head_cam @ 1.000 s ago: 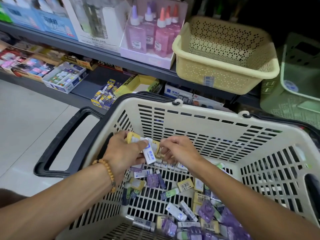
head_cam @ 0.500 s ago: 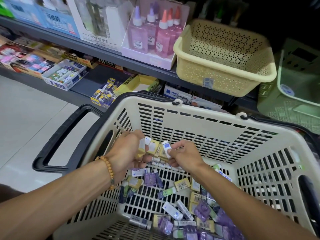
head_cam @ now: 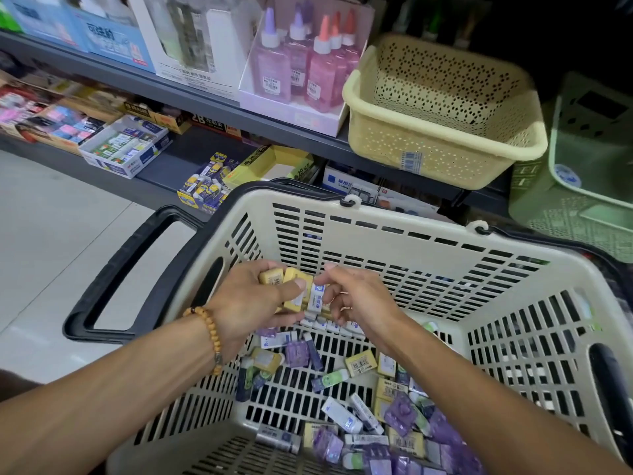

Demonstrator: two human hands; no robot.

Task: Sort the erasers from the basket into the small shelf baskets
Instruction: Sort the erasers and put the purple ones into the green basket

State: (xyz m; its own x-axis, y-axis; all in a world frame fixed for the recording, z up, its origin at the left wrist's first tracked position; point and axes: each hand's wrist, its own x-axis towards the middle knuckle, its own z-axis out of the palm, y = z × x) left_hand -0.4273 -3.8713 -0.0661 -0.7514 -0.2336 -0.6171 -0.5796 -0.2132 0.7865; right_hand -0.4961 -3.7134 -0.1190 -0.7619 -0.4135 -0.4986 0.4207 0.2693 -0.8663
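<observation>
A cream slatted shopping basket (head_cam: 394,231) with black handles holds several loose erasers (head_cam: 359,399) in yellow, white and purple wrappers. My left hand (head_cam: 250,303), a bead bracelet on its wrist, is shut on a bunch of yellow erasers (head_cam: 291,286) and a white one with blue print, held above the basket floor. My right hand (head_cam: 356,299) is right beside it, its fingertips touching the white eraser (head_cam: 317,296) in that bunch. A small yellow shelf basket (head_cam: 442,132) stands on the shelf above. A green shelf basket (head_cam: 589,173) sits at the right edge.
Pink and purple glue bottles (head_cam: 301,66) stand in a white display box left of the yellow basket. Boxes of stationery (head_cam: 126,149) fill the lower shelf at the left. Pale floor tiles (head_cam: 51,234) lie left of the shopping basket.
My right hand has brought a white eraser up against the bunch in my left hand. Both hands have risen a little.
</observation>
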